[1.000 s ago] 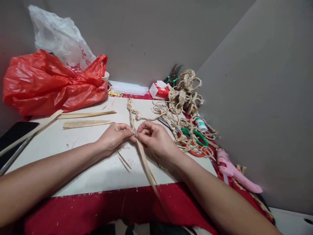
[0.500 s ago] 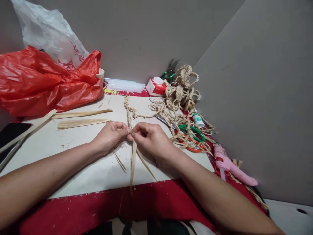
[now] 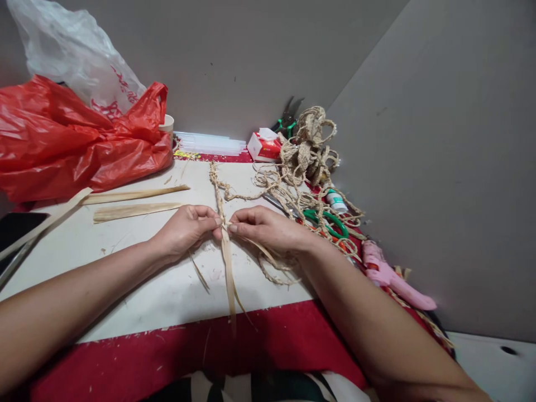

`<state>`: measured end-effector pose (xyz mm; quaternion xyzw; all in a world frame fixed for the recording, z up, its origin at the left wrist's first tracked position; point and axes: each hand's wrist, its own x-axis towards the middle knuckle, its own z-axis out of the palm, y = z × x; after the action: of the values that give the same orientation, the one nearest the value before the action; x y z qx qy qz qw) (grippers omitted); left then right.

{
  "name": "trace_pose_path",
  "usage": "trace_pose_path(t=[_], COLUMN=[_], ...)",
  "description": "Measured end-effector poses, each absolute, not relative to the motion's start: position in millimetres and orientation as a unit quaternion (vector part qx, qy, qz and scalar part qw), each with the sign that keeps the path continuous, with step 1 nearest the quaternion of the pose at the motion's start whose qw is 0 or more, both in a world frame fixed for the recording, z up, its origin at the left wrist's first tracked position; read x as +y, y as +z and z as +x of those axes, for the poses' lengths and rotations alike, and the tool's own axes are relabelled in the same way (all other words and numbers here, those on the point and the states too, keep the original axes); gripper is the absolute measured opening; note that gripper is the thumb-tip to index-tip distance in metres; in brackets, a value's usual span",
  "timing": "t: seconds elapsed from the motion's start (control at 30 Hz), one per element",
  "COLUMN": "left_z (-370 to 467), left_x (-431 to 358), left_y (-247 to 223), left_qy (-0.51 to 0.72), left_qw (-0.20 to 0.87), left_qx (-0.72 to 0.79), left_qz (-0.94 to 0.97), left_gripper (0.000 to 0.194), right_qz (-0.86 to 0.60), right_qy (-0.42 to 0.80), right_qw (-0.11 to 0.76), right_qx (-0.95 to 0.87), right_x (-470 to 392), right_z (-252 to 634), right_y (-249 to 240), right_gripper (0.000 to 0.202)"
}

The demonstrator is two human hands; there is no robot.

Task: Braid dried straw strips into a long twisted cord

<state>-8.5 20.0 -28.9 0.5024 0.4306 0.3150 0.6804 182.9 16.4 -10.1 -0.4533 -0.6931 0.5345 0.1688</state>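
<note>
A straw-coloured braid (image 3: 218, 198) runs down the white board, and loose flat fibre strips (image 3: 228, 262) hang from its lower end toward me. My left hand (image 3: 190, 229) pinches the braid's end from the left, with a thin strip trailing below it. On the other side my right hand (image 3: 262, 228) is closed on a strip, thumb against forefinger, a small gap from the left fingertips. More strip passes beneath my right palm. Two flat dry strips (image 3: 136, 213) lie left of my left hand.
Red-handled and green-handled scissors (image 3: 335, 223) lie among tangled braided cord (image 3: 288, 190) at right. A pink glue gun (image 3: 393, 279) sits at the right edge. Behind are a red plastic bag (image 3: 84, 145), clear sticks (image 3: 209, 143), a tissue pack (image 3: 264, 146) and green-handled pliers (image 3: 288, 120).
My right hand has drawn a little to the right, away from the left fingertips, pulling a strip sideways. A loop of braided cord now shows below my right hand. The view shifted slightly.
</note>
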Motion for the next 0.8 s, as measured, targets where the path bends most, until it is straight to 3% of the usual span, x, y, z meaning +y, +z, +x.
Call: trace_pose_path(t=[0.1, 0.2, 0.37, 0.47, 0.53, 0.67, 0.8], left_z=[-6, -4, -5, -6, -6, -4, -4], left_x=[18, 15, 11, 10, 9, 9, 6], left_y=[-29, -28, -28, -29, -30, -32, -33], left_qy=[0.334, 0.359, 0.389, 0.390, 0.392, 0.397, 0.389], left_qw=[0.649, 0.618, 0.578, 0.579, 0.573, 0.556, 0.583], left_qx=[0.434, 0.437, 0.429, 0.421, 0.419, 0.435, 0.436], left_qz=[0.528, 0.546, 0.575, 0.580, 0.585, 0.586, 0.565], left_gripper=[0.011, 0.011, 0.015, 0.016, 0.017, 0.018, 0.022], right_qz=[-0.446, -0.452, -0.500, -0.540, -0.561, -0.594, -0.600], right_qy=[0.600, 0.674, 0.658, 0.567, 0.445, 0.178, 0.065], right_qw=[0.167, 0.228, 0.301, 0.301, 0.283, 0.154, 0.037], right_qx=[-0.643, -0.538, -0.475, -0.544, -0.638, -0.769, -0.796], right_x=[14, 4, -20, -28, -31, -34, -35], right_z=[182, 169, 138, 131, 131, 130, 126], right_y=[-8, -9, -15, -18, -18, -16, -15], right_gripper=[0.025, 0.021, 0.024, 0.025, 0.028, 0.028, 0.033])
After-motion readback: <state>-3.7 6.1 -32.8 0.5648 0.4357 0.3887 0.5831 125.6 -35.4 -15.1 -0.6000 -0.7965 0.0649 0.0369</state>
